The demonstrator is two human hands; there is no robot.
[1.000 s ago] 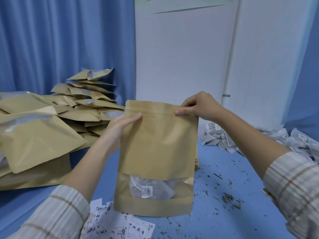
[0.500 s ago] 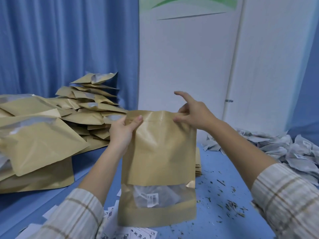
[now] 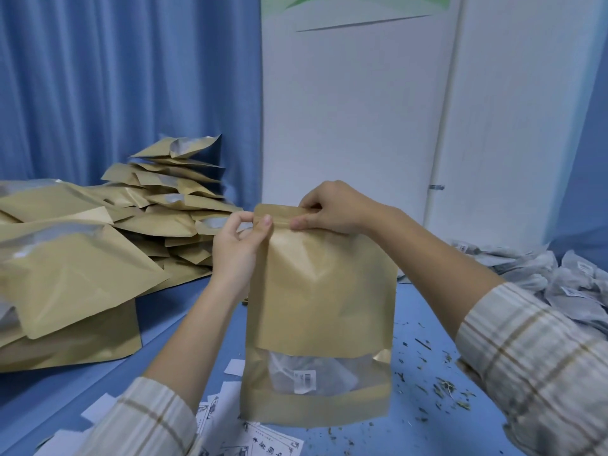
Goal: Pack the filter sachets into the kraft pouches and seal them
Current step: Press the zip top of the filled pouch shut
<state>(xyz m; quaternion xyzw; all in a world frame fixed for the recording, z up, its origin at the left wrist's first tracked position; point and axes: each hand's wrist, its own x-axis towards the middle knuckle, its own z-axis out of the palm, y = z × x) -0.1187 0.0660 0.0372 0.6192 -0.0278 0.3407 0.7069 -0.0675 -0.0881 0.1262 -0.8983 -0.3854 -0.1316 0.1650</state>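
Both hands' fingers pinch kraft pouch [image 3: 320, 291] top — seemingly closed.

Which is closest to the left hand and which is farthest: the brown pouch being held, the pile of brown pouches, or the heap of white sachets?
From the left hand, in the head view:
1. The held pouch, pinched at its top left corner.
2. The pile of pouches, just behind, to the left.
3. The heap of sachets, far right on the table.
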